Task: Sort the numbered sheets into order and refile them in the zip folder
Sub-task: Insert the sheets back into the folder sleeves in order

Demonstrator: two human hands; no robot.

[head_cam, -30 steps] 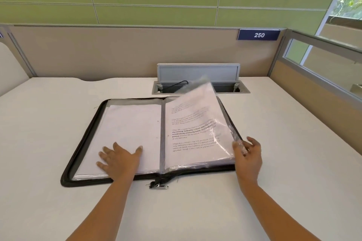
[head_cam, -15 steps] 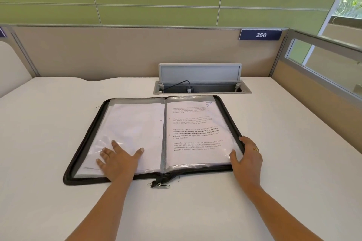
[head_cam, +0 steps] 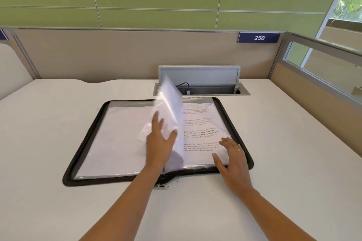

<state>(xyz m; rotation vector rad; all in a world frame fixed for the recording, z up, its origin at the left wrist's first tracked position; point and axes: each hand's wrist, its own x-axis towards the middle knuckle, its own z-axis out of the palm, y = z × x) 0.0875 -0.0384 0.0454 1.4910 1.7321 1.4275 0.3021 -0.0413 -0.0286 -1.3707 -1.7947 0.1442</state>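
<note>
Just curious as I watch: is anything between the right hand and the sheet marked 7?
Only its clear plastic pocket: the right hand lies flat on it, over the lower right of the sheet marked 7. The lifted pocket the left hand props up stands at the zip folder's spine, off to the side.

Left hand (head_cam: 159,143), right hand (head_cam: 233,159), fingers outstretched

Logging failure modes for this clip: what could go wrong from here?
1. The plastic sleeve stands near upright against straight fingers of the left hand, unpinched; it may flop either way.
2. The right hand lies on the sheet marked 7, so a sleeve falling rightward could land on it and crease.
</note>
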